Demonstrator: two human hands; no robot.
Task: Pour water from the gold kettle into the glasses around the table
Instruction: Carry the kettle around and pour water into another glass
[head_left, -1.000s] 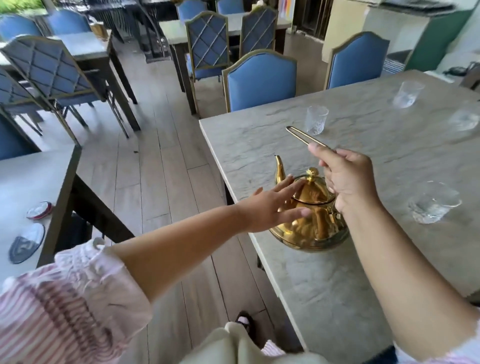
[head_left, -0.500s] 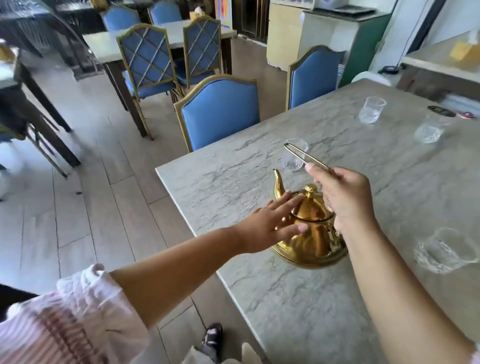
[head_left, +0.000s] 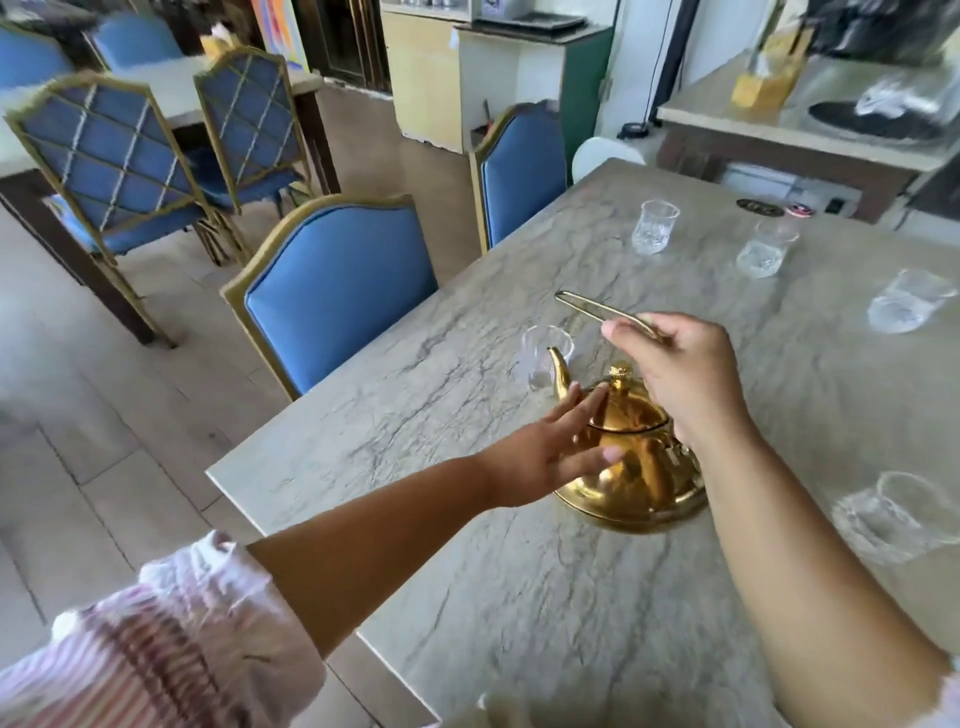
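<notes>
The gold kettle (head_left: 636, 478) sits near the left edge of the marble table (head_left: 519, 597), spout pointing away from me. My right hand (head_left: 685, 374) grips its thin raised handle above the lid. My left hand (head_left: 550, 452) lies flat against the kettle's left side, fingers spread, holding nothing. An empty glass (head_left: 540, 358) stands just beyond the spout. More glasses stand around the table: one at the far middle (head_left: 653, 227), one beside it (head_left: 764, 253), one at the right (head_left: 906, 301) and one near my right arm (head_left: 893, 517).
Two blue gold-framed chairs (head_left: 337, 286) (head_left: 524, 166) stand along the table's left side. More chairs (head_left: 114, 171) and another table stand further left. A counter (head_left: 779, 130) with a yellow box lies behind the table's far end. Small round items (head_left: 761, 207) rest at the far edge.
The view has swung right and shifted, so the far glasses and counter show more. Both hands stay on the kettle, which now stands with its spout in front of the nearest glass.
</notes>
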